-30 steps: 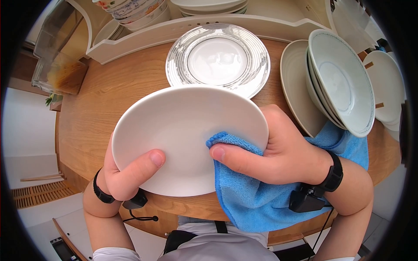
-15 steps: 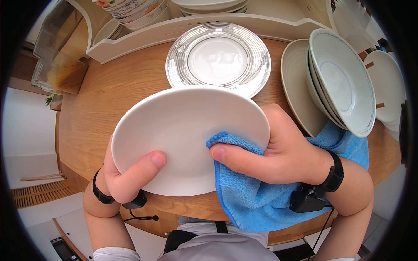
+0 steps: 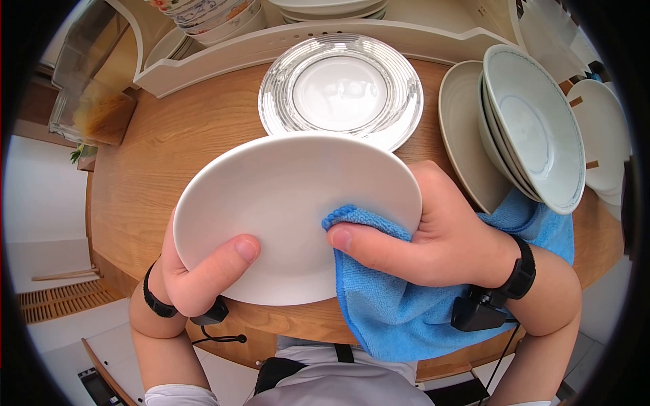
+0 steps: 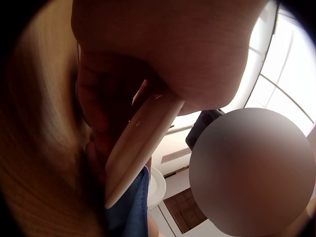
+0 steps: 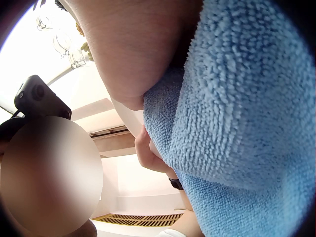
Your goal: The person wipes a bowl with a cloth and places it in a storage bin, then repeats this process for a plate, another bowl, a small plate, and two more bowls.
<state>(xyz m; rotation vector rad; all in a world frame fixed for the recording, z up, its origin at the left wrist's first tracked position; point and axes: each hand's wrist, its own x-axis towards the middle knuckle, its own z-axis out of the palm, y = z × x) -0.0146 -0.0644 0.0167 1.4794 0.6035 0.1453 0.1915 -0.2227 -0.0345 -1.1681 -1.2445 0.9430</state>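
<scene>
Barely a shift from a moment ago: the white dish sits between both thumbs and the fingers behind, left hand gripping its edge, right hand pinching blue cloth against it, so no visible progress.

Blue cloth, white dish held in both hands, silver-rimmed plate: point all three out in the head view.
Blue cloth (image 3: pixel 399 308): head view, on its hanging folds.
White dish (image 3: pixel 291 210): head view, near the middle of its visible face.
Silver-rimmed plate (image 3: pixel 340 93): head view, on its white centre.
</scene>
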